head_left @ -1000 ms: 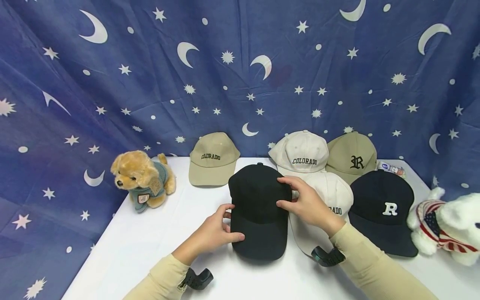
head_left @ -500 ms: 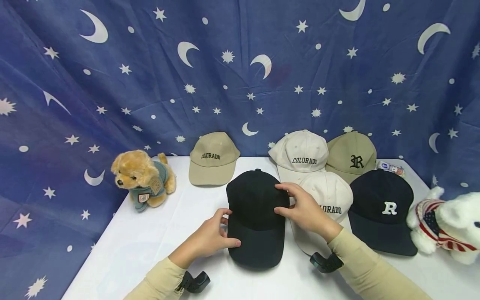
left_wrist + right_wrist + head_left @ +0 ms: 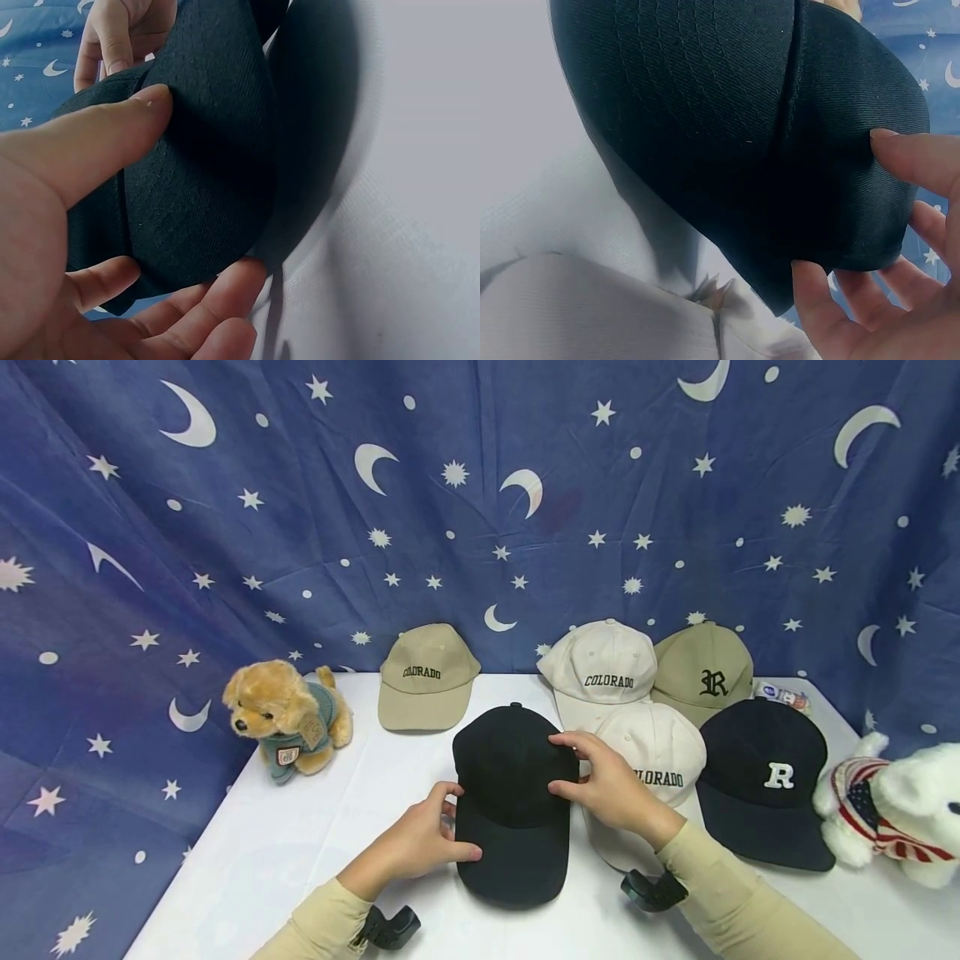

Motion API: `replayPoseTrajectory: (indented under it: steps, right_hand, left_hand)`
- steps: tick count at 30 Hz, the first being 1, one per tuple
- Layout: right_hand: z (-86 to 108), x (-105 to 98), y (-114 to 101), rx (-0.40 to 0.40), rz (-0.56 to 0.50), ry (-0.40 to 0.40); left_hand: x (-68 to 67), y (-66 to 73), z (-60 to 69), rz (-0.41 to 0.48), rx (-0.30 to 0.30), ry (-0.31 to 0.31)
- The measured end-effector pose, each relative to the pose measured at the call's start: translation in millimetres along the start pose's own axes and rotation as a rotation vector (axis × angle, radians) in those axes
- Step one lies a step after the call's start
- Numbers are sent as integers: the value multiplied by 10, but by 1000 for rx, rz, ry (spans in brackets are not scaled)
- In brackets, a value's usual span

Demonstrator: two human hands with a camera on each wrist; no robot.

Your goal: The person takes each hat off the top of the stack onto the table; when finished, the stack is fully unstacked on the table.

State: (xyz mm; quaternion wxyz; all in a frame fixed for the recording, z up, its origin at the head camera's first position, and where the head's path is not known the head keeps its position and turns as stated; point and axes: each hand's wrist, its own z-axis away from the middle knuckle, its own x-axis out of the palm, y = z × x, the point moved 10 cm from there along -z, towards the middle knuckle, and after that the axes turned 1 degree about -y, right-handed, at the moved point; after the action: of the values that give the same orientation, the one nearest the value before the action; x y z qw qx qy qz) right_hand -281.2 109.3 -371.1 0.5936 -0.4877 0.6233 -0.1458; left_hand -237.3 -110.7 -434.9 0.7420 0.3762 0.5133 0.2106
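Observation:
A plain black baseball cap [image 3: 513, 768] faces front, brim nearest me. My left hand [image 3: 420, 839] holds its left side; in the left wrist view the thumb [image 3: 127, 127] lies on top and fingers curl below the edge. On the crown's right side, my right hand [image 3: 611, 781] pinches the fabric, thumb [image 3: 911, 154] on the outside and fingers under the lower edge. A shadow under the brim suggests the cap sits slightly off the white table [image 3: 360, 802]. Beside my right hand lies an off-white Colorado cap [image 3: 652, 743], partly covered by that hand.
Another off-white Colorado cap [image 3: 603, 656], a khaki R cap [image 3: 705, 664] and a dark R cap [image 3: 757, 760] crowd the right. A tan Colorado cap [image 3: 423, 664] stands at the back. Plush dogs, one golden [image 3: 273, 702], one white [image 3: 926, 793], flank the table.
The black cap has come toward me and slightly left, both hands keeping hold of it. More lettering shows on the nearer off-white cap. Over the last half second the movement is slight.

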Motion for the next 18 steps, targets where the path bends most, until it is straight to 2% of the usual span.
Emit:
replayPoseTrajectory:
  steps: [5, 18]
  right_hand:
    - [19, 26, -2, -4, -12, -17]
    - [39, 49, 46, 6, 12, -11]
  left_hand:
    - [21, -20, 28, 5, -15, -14]
    - [74, -77, 23, 30, -10, -43]
